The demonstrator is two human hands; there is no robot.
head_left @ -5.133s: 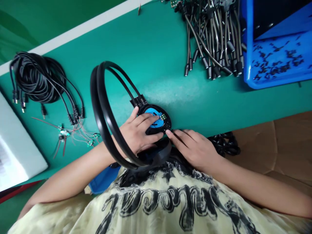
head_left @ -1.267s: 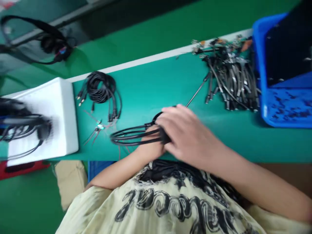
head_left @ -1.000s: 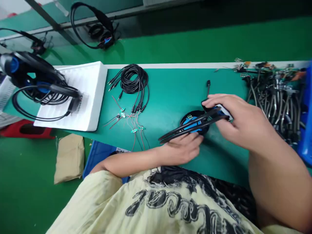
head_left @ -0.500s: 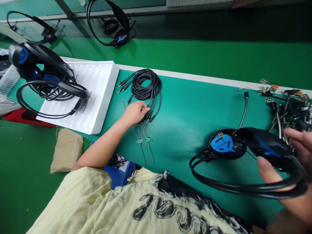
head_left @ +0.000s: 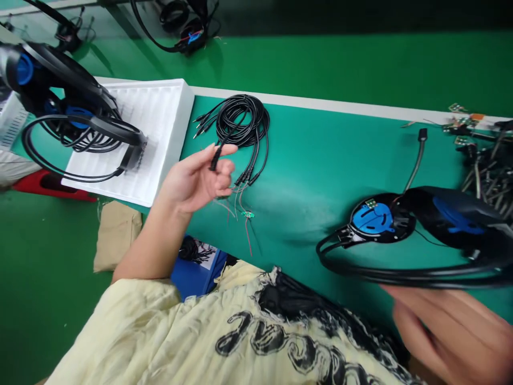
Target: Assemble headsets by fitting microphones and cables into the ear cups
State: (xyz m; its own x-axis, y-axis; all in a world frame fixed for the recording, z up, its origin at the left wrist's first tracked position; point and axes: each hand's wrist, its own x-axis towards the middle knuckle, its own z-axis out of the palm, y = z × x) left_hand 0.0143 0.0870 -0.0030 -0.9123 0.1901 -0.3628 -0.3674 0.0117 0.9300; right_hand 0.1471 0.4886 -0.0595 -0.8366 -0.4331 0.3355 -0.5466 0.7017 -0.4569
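My left hand point(head_left: 194, 181) is raised over the teal table point(head_left: 320, 155), pinching the plug end of a black cable point(head_left: 217, 157) between thumb and fingers. Thin red and white wires with a small green circuit board point(head_left: 247, 214) trail just under it. A black headset point(head_left: 401, 275) rests at the right, one earcup open with a blue disc point(head_left: 374, 218) showing, the other earcup point(head_left: 452, 216) black and blue. My right hand point(head_left: 436, 329) is below the headband near the table's front edge, blurred and apart from it.
A coil of black cables point(head_left: 242, 120) lies beyond my left hand. A white foam tray point(head_left: 160, 123) at the left carries stacked headsets point(head_left: 72, 112). Gooseneck microphone stalks point(head_left: 484, 166) pile at the right edge. Another headset point(head_left: 184, 27) lies on the far green belt.
My left hand has risen from the loose wires with a cable plug in its fingers. My right hand has left the headset's earcup and dropped below the headband.
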